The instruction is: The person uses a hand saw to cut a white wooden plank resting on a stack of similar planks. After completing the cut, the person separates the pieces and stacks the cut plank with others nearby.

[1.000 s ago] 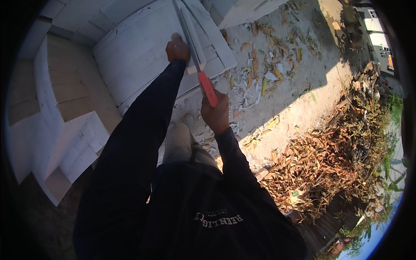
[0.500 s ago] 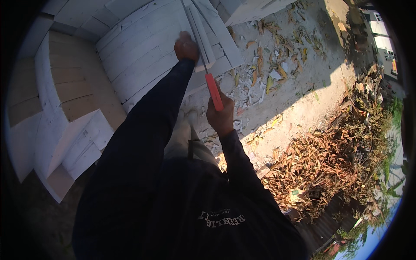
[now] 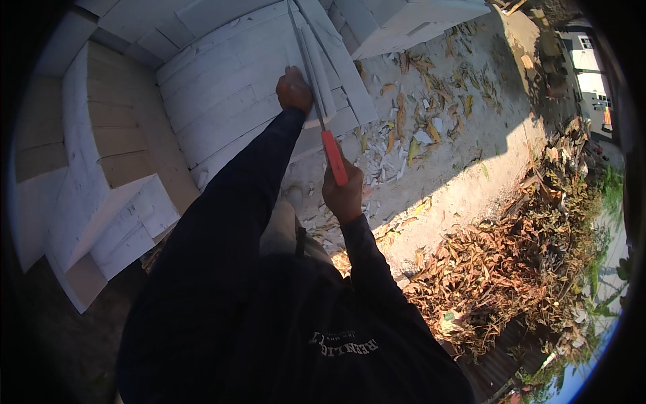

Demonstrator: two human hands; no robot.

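Note:
My right hand (image 3: 343,193) is wrapped round the red handle of a handsaw (image 3: 334,158). Its long, thin blade points away from me, lying along a narrow white block (image 3: 326,94) and seen nearly edge-on. How deep the blade sits in the block cannot be made out. Left of the blade, my left hand (image 3: 294,89) is closed and bears down at the block's left side, its fingertips hidden. Beneath lies a broad surface of fitted white blocks (image 3: 215,84).
Stepped stacks of white blocks (image 3: 77,145) rise on the left, and another stack (image 3: 404,27) stands at the far side. Pale chips and dry leaves (image 3: 420,135) litter the ground to the right. A big heap of brown leaves (image 3: 491,276) lies at the lower right.
The whole view has shifted, so the blocks, saw and both hands appear slightly lower. Both hands keep their holds, and the saw lies along the block much as before.

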